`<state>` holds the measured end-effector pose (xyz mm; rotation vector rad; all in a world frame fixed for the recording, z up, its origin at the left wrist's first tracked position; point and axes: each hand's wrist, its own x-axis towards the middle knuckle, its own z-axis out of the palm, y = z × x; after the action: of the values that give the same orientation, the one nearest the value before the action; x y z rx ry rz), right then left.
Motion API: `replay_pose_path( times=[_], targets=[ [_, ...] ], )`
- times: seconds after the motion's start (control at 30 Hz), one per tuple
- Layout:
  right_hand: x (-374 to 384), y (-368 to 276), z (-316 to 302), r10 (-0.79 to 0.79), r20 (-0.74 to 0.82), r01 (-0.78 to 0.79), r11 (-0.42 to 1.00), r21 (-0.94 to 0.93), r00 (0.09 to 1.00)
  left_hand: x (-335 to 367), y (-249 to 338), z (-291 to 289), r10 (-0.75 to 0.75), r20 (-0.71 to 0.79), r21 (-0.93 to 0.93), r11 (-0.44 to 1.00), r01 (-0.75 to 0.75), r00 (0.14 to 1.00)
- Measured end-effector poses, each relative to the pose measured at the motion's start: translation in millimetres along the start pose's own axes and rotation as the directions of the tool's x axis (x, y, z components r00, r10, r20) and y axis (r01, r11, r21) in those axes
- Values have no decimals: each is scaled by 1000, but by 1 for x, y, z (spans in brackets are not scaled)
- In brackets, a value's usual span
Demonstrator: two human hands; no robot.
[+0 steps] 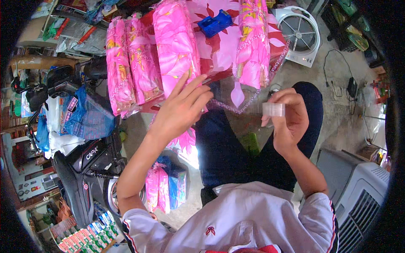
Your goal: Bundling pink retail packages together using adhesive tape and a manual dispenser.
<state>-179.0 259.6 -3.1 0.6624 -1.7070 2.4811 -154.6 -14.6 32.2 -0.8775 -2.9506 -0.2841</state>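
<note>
My left hand [183, 105] lies with its fingers stretched out over the lower end of a long pink bundle [176, 40] in clear plastic wrap. In my right hand [291, 120], above my right knee, the fingers are closed round a small roll of clear tape [276, 109]. Two slimmer pink and yellow packs [120, 63] rest left of the bundle. Another such pack [254, 46] lies to its right. All are on a low table with a pink and red cloth [217, 55]. Toward its far side sits a blue plastic tape dispenser [215, 23].
A white fan [297, 33] stands beyond the table's right corner. At the left is a black two-wheeler [86, 168] hung with blue bags [86, 114]. More pink packs [158, 187] stand low on the left. A grey air cooler [358, 189] is at the lower right.
</note>
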Motion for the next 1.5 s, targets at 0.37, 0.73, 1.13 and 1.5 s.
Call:
replay_pose_path(
  times=[0.37,0.73,1.13,1.5],
  targets=[
    [83,-59,79,45,543,130,952,-278,838,-2,1,2,-240,-106,-601,789,130,965],
    [121,-48,130,-71,698,414,846,-337,713,-50,17,-41,-590,-414,-766,637,85,693],
    [107,-32,90,207,510,-70,959,-274,835,-48,6,-61,-489,-376,-876,466,-129,787],
    [7,85,69,660,458,-776,620,117,596,-30,-7,-77,-441,-172,-957,287,-43,881]
  ],
)
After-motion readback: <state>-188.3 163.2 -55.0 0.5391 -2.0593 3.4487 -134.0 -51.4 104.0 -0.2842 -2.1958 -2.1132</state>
